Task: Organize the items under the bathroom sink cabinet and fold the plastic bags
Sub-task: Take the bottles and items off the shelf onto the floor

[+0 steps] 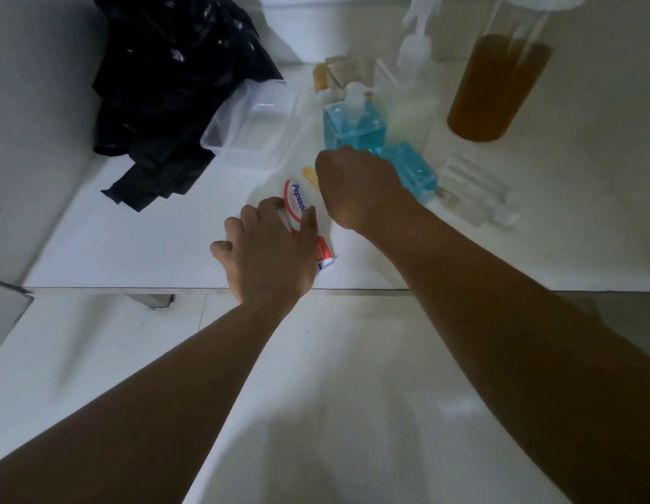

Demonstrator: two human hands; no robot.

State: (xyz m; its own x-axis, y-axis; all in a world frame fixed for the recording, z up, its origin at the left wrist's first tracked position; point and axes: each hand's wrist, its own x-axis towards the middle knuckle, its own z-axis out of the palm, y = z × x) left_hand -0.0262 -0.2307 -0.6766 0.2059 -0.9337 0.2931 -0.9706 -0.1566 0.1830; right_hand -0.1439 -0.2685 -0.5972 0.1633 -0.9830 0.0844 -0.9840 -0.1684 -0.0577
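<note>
Nearest the viewer, both forearms cross a pale floor (316, 412) to the front edge of the cabinet shelf (134, 241).

**Hands.** The left hand (269, 252) grips the toothpaste (298, 200), fingers on one side and thumb on the other. The tube lies flat on the shelf, close to its front edge. A pale film about it may be a clear wrapper, but this cannot be told. Just beyond, the right hand (356, 191) shows only its back, with the fingers curled under. Whether it holds anything cannot be told. A yellow piece (310, 175) of unclear kind shows beside it.

**Step in hand (judged).** Loose toiletries are being gathered for sorting. The tube is best lifted clear rather than dragged, since the fallen blue bottle (414, 169) lies right behind the right hand and could roll or leak. Light items suit the open box (258, 136) nearby, while pump bottles belong upright at the back.

**Containers.**
- The box is clear, lidless and, where visible, empty.
- The fallen blue bottle and the upright blue bottle (352, 129) both hold blue liquid.
- The clear bottles (476, 191) lie on their sides at the right, contents not discernible.
- Behind them stands a white pump bottle (412, 89), its contents pale and blurred.
- The tall amber bottle (498, 85) is clear-walled, with amber liquid in its lower part.
- Small packs (338, 74) sit at the rear, too blurred to identify.

**Bags.** The black bags (171, 85) lie unfolded in a crumpled heap at the far left, spilling over the box's rim.
</note>
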